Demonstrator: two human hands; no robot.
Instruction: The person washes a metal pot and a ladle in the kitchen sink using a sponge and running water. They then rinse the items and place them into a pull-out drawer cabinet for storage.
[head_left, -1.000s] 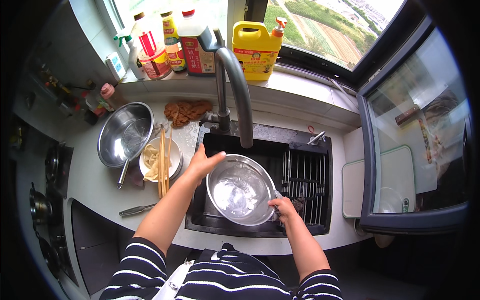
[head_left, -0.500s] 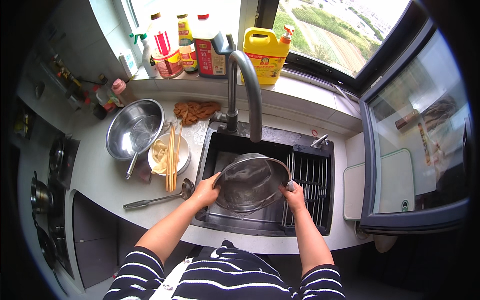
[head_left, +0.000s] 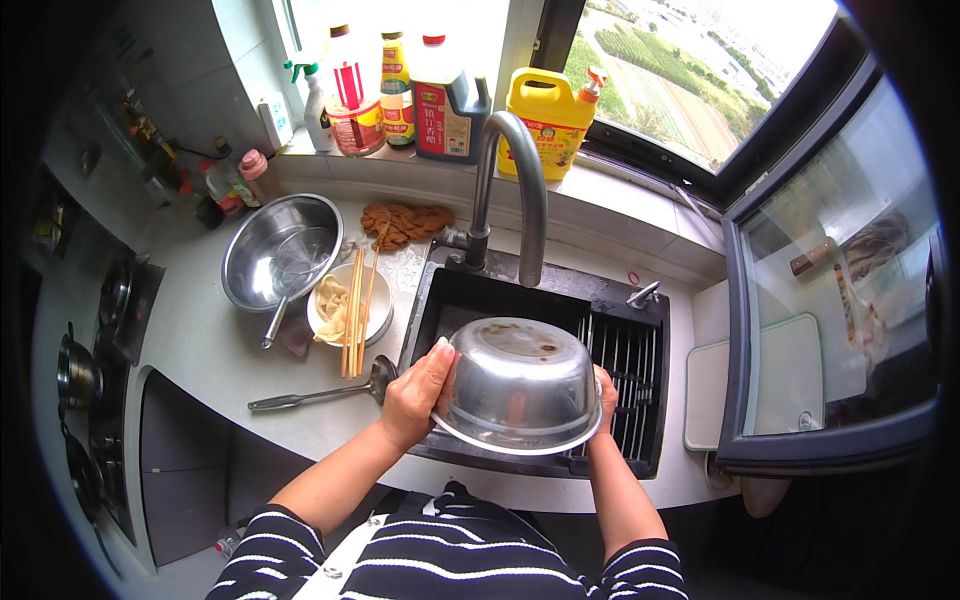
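I hold a steel mixing bowl upside down above the black sink, its bottom facing up with a few brown specks on it. My left hand grips the bowl's left rim. My right hand holds the right rim and is mostly hidden behind the bowl. The grey curved faucet rises just behind the bowl.
On the counter to the left stand a second steel bowl, a small white bowl with chopsticks across it, and a metal ladle. A brown cloth lies by the faucet. Bottles line the windowsill, including a yellow jug. A stove sits far left.
The bowl lay open side up in the sink with only my right hand on it. Both hands have since lifted it and turned it over, bottom up.
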